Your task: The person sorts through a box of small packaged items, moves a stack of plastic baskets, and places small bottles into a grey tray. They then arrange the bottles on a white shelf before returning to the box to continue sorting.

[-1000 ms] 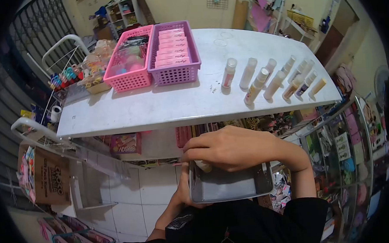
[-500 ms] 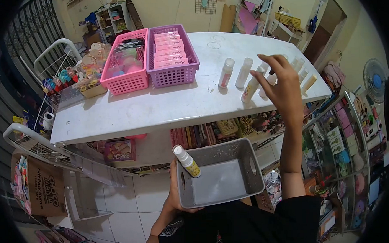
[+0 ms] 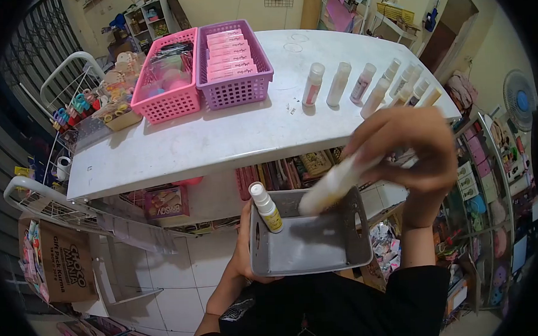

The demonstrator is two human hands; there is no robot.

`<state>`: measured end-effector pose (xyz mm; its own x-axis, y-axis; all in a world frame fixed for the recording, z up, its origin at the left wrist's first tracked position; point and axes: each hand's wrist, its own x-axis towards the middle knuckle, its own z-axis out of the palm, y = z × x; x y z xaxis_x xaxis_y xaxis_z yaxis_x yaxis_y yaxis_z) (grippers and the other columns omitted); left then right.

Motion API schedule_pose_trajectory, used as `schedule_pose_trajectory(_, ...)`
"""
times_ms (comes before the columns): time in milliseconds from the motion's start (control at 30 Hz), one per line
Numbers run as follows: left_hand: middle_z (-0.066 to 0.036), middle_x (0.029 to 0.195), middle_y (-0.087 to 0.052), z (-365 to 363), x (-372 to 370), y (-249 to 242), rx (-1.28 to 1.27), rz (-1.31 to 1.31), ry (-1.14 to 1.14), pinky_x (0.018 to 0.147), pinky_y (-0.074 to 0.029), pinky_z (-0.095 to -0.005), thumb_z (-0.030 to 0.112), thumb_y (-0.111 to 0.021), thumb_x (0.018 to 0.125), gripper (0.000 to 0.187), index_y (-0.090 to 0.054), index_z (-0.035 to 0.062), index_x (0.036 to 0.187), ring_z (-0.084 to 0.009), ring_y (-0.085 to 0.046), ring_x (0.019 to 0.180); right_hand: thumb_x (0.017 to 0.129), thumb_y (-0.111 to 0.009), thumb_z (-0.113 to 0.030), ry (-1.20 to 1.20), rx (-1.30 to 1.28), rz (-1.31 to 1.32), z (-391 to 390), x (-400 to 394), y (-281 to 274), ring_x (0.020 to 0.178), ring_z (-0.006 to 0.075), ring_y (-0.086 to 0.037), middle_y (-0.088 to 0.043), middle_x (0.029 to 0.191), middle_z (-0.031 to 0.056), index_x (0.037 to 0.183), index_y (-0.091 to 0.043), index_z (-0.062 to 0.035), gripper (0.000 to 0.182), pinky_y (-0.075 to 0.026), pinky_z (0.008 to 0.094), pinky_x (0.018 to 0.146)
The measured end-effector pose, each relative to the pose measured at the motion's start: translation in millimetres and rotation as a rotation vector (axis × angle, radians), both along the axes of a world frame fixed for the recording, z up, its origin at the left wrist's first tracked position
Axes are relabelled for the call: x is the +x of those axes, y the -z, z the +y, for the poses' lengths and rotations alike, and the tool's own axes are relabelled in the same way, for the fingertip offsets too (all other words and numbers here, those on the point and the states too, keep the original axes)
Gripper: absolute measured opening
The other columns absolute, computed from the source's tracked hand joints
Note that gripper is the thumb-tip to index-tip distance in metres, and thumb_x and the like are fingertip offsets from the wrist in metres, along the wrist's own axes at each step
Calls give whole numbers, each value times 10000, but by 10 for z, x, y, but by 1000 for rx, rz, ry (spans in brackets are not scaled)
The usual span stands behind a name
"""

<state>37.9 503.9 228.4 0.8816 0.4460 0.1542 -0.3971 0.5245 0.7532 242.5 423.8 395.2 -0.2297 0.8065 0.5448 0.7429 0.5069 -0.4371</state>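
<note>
My left hand (image 3: 243, 253) grips the left side of a grey plastic bin (image 3: 312, 267) held in front of my body. Inside it, a white spray bottle (image 3: 267, 211) with a yellow label leans against the left wall. My right hand (image 3: 409, 144) is closed around a second white bottle (image 3: 333, 186), blurred by motion and tilted, its lower end over the bin's back edge. Beyond my right hand, several bottles stand on the white table, among them a clear-capped bottle (image 3: 313, 85), a frosted bottle (image 3: 338, 84) and a bottle with a dark label (image 3: 362, 84).
On the white table (image 3: 178, 142) stand a pink basket (image 3: 167, 106) of small goods and a purple basket (image 3: 236, 94) with pink boxes. A white wire rack (image 3: 48, 195) and a cardboard box (image 3: 63, 261) are at the left. Crowded glass shelves (image 3: 486, 200) line the right.
My right hand has taken a bottle from the table and brought it down toward the bin. The view has shifted slightly; my left hand still holds the bin.
</note>
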Motion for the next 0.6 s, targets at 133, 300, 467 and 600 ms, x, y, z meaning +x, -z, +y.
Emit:
schedule_pose_trajectory(133,-136,1209,-372,142,42,246,434,-20,-29,895,-405,-343,193,-812,341,1182,-132,98,1303,-244,-458,1067,690,-581,-41,-541,-302,34,387,-158,224,701,291,-567,-581,784,117,881,-517,-17,203,-449,356,612)
schedule_pose_trajectory(300,-135,1206,-374,264,280,149,404,10,-39,897,-400,-344,200,-808,344,1178,-132,94,1303,-242,-456,1066,656,-555,-16,-599,-419,-111,603,-370,381,719,339,-550,-550,714,188,836,-494,23,194,-423,409,614)
schedule_pose_trajectory(467,-134,1203,-376,276,242,173,366,32,-61,899,-394,-344,210,-802,348,1173,-132,88,1303,-240,-453,1065,700,-565,-81,-583,-527,-304,668,-428,423,734,317,-528,-522,783,161,923,-494,7,250,-433,394,635)
schedule_pose_trajectory(600,-133,1201,-377,211,205,240,348,26,-43,901,-390,-345,217,-798,351,1170,-132,84,1303,-238,-450,1064,702,-571,-96,-604,-453,-370,665,-390,452,772,308,-537,-541,817,144,954,-497,0,279,-444,388,657)
